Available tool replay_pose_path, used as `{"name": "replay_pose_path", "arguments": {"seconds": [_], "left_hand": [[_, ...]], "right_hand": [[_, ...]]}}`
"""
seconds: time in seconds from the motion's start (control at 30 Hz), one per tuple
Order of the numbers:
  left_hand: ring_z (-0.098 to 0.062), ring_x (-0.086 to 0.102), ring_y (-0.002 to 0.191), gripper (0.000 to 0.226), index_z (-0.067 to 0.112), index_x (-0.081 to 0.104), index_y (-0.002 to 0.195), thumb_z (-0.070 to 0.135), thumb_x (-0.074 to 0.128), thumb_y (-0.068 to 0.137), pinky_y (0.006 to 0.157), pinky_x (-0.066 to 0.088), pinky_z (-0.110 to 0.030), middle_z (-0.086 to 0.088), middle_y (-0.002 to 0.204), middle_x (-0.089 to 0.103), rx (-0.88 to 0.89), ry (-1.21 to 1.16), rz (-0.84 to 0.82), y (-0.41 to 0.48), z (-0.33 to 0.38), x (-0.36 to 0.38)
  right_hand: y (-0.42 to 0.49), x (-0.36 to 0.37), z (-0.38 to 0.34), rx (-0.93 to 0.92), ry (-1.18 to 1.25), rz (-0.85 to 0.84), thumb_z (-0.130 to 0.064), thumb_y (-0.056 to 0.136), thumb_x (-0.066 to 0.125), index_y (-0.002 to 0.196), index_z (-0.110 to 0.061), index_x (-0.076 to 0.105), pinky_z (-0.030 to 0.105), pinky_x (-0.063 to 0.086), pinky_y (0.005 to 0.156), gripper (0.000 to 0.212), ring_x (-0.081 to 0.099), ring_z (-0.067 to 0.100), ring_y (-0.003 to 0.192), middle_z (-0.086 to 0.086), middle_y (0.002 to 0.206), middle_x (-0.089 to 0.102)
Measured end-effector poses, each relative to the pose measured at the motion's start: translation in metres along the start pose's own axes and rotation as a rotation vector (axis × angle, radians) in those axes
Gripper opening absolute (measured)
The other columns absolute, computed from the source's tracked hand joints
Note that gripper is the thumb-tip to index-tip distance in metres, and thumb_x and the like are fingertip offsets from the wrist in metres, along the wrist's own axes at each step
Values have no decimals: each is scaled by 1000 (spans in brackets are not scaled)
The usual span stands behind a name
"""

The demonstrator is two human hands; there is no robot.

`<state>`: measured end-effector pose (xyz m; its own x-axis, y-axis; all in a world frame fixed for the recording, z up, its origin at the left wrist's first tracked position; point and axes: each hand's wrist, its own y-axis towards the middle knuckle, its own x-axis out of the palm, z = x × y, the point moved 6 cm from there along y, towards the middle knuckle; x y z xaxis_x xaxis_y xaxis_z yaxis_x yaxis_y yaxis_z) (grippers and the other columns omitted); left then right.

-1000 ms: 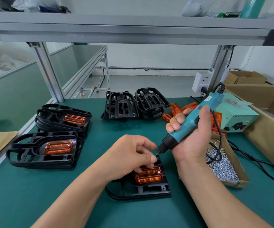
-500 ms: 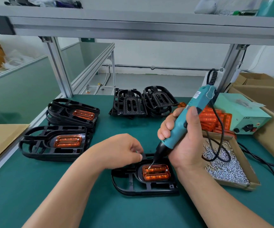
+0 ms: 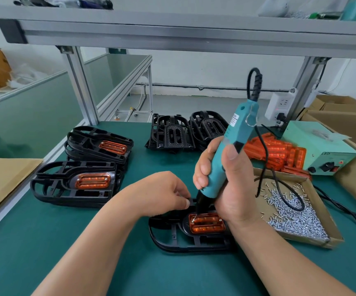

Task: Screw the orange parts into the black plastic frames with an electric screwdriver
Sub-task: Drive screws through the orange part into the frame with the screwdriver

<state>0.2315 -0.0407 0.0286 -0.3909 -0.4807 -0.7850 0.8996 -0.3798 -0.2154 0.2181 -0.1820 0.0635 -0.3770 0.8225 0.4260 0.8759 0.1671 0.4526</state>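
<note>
A black plastic frame (image 3: 172, 238) lies on the green mat in front of me, with an orange part (image 3: 207, 223) seated in it. My right hand (image 3: 230, 184) grips a teal electric screwdriver (image 3: 230, 146), held nearly upright. Its bit tip rests on a screw at the orange part's left end. A second screw shows at the part's right end. My left hand (image 3: 162, 193) rests on the frame's upper edge just left of the bit, fingers curled; whether it pinches anything is hidden.
Frames fitted with orange parts are stacked at the left (image 3: 76, 182) and behind (image 3: 100, 144). Bare black frames (image 3: 172, 133) stand at the back. Loose orange parts (image 3: 279, 152), a cardboard tray of screws (image 3: 296, 214) and a green power box (image 3: 318, 150) lie at the right.
The screwdriver has tipped upright and come down, its bit now on the orange part's left screw. My left hand has drawn back from the part to the frame's edge.
</note>
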Motion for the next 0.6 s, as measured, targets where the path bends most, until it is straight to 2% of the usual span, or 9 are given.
{"name": "replay_pose_path", "arguments": {"seconds": [0.07,0.1,0.2,0.27,0.43,0.6], "left_hand": [[2,49,48,38,47,65,58,33,75,91,49,33,-12,20,52,54,-6,2,-2,-1,0,1],[0,47,46,39,43,63,55,31,74,91,47,32,-12,18,49,51,-10,-3,0,-1,0,1],[-12,45,56,24,15,61,74,31,72,88,57,39,-27,7,62,50,-34,-15,-6,-3,2,2],[-18,45,61,27,7,59,80,30,71,88,61,40,-32,-1,68,51,-37,-18,-12,-3,2,3],[-17,45,61,24,10,57,77,27,71,88,61,40,-31,-1,68,52,-17,-22,-13,-4,3,2],[-15,43,60,25,18,50,70,23,66,89,59,39,-29,4,66,50,-5,-16,-6,-5,7,1]], "right_hand": [[-1,10,1,-7,-58,-51,-60,92,78,103,-14,57,33,44,56,52,49,23,54,10,74,52],[-2,15,2,-8,-87,-71,-60,93,77,103,-12,56,33,45,57,54,49,23,54,13,74,51],[-2,23,4,-7,-167,-115,-64,91,76,100,-8,53,33,45,58,62,49,25,55,23,77,42],[-2,25,4,-1,-187,-124,-66,91,76,100,-7,51,33,44,58,65,48,25,55,24,80,41],[1,25,6,8,-181,-128,-65,91,75,100,-10,52,32,44,57,61,48,24,55,16,76,47],[2,28,10,6,-223,-156,-65,95,72,101,-8,52,35,45,58,61,46,26,54,25,72,44]]}}
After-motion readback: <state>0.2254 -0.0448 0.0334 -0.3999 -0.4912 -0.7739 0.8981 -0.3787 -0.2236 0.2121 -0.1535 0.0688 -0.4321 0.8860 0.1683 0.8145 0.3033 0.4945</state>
